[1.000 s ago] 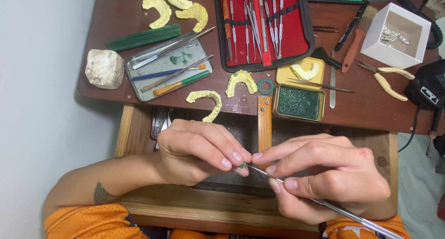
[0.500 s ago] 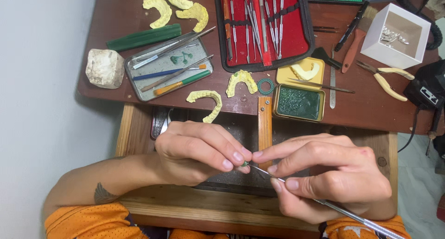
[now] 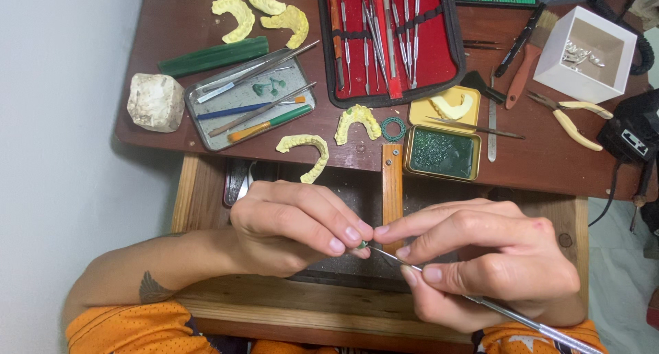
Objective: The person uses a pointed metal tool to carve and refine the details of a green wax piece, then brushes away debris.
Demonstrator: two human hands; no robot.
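Note:
My left hand (image 3: 292, 225) pinches a tiny green wax piece (image 3: 361, 245) between thumb and fingertips, over an open drawer. My right hand (image 3: 480, 258) grips a thin metal carving tool (image 3: 508, 314) like a pen. Its tip touches the green piece. The tool's handle runs down to the lower right past my wrist. Both hands meet just in front of the brown table edge (image 3: 549, 182).
On the table lie several yellow dental casts (image 3: 307, 148), a metal tray (image 3: 206, 114) with tools, a red instrument case (image 3: 432, 45), a tin of green wax (image 3: 443, 154), pliers (image 3: 566, 117), a white box (image 3: 549, 69) and a white plaster lump (image 3: 156, 101). A wooden peg (image 3: 392, 182) juts forward.
Both hands stay together on the green piece and the tool; only slight finger shifts are visible.

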